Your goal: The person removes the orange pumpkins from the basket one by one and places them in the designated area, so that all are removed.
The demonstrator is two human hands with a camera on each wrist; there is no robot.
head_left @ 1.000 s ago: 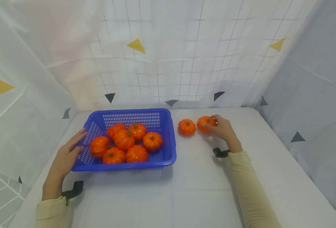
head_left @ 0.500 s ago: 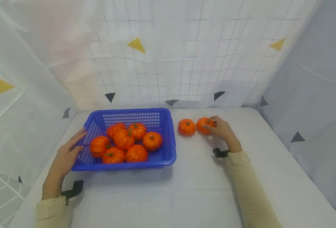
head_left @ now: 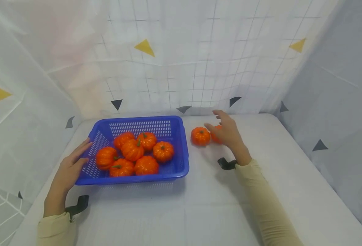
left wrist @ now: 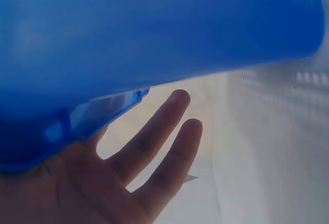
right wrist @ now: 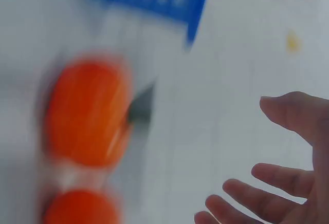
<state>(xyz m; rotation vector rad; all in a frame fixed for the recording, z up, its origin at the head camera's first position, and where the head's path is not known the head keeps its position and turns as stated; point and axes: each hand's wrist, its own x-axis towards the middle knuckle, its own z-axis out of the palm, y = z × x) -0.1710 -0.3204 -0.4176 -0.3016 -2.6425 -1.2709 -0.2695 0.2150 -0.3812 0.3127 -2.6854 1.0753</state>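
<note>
A blue plastic basket on the left half of the table holds several small orange pumpkins. My left hand lies at the basket's left side with fingers extended; in the left wrist view two fingers are straight beside the blue wall. Over the table right of the basket, my right hand hovers with spread fingers and holds nothing. Just left of it sits one pumpkin. A second pumpkin is partly hidden behind that hand. Both appear blurred in the right wrist view, apart from the fingers.
The white table is enclosed by white sheeting at the back and sides, marked with grid lines and yellow and dark triangles. A dark wrist-worn piece sticks out below the right hand.
My right hand has let go of the right-hand pumpkin and risen up and to the left, fingers spreading. That pumpkin stays on the table. The left hand and basket have barely moved.
</note>
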